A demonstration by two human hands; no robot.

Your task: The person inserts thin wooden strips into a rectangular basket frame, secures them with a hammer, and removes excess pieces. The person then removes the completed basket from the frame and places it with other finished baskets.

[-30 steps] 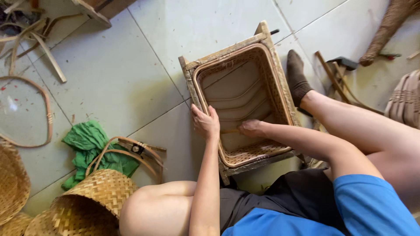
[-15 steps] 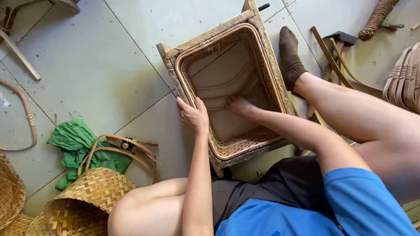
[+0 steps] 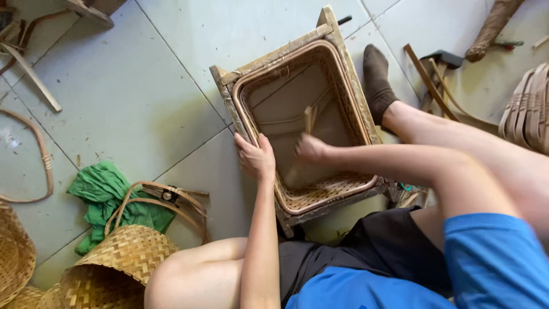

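Woven rattan makes up the one rectangular basket (image 3: 303, 123) lying on the tiled floor (image 3: 143, 86) at the centre of the frame, its open mouth facing up and a wooden frame around its rim. The person sits just below it with two hands at work. The left hand (image 3: 255, 157) grips the left rim, fingers curled over the edge. The right hand (image 3: 311, 150) is down inside the basket, closed around a thin pale strip (image 3: 309, 119) that stands up from it. One foot in a dark sock (image 3: 377, 80) rests against the basket's right side.

Further out, at lower left, one green cloth (image 3: 106, 197) lies crumpled on the floor, with a looped cane handle (image 3: 166, 200) across it. Below that sit two woven baskets (image 3: 114, 266), one at the very left edge and cut off by the frame. One curved cane hoop (image 3: 43, 163) lies at the left edge. At upper right are several bent cane strips (image 3: 434, 83) and, at the far right, a stack of curved slats (image 3: 529, 109); I cannot count either with confidence.

Compared with half a second ago, the basket sits a little further right in the view, the left hand has stayed on the rim, and the right hand now shows the strip raised where none was plainly visible.
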